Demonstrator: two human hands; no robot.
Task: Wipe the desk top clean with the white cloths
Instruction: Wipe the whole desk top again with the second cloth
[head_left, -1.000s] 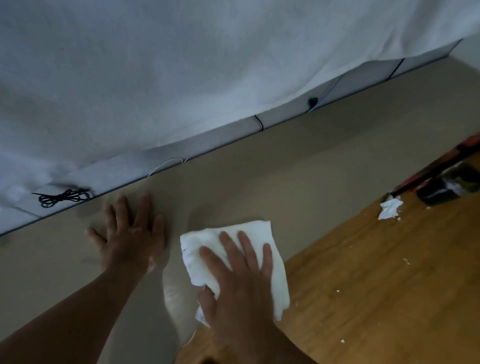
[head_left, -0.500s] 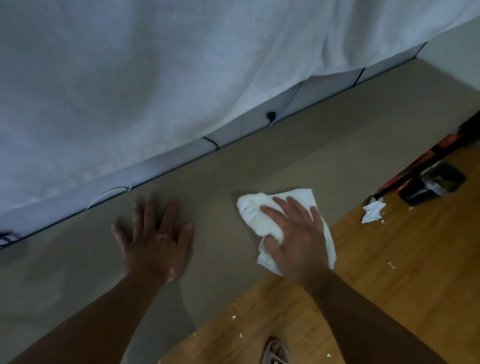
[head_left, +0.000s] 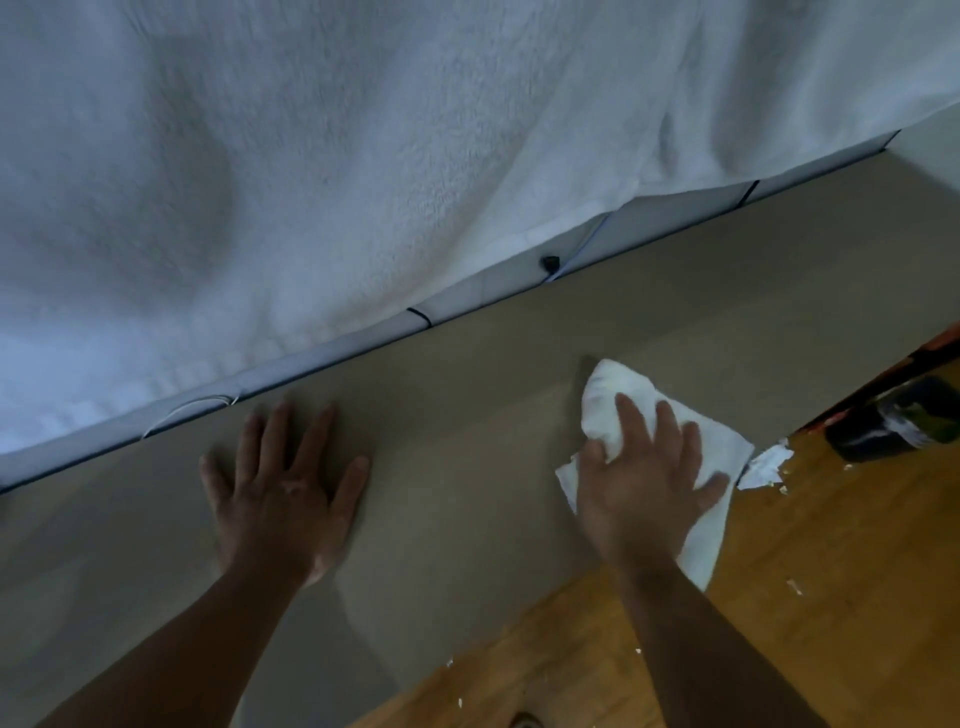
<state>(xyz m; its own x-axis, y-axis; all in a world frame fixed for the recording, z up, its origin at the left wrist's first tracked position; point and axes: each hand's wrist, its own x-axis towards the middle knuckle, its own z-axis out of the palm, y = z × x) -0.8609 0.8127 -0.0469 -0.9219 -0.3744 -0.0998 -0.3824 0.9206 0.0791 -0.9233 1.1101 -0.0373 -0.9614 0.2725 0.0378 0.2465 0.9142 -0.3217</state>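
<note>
white cloth (head_left: 615, 389) slid rightward beneath flat, pressing right hand (head_left: 644, 483), left hand (head_left: 280, 493) spread flat on desk top (head_left: 467, 405)

L hand (head_left: 283, 488) & R hand (head_left: 641, 483) palm-down, fingers spread, arms fwd.

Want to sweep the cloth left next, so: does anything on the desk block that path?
Only the left hand, flat on the desk, lies left of the cloth, which the right hand presses. Nothing else shows between them.
</note>
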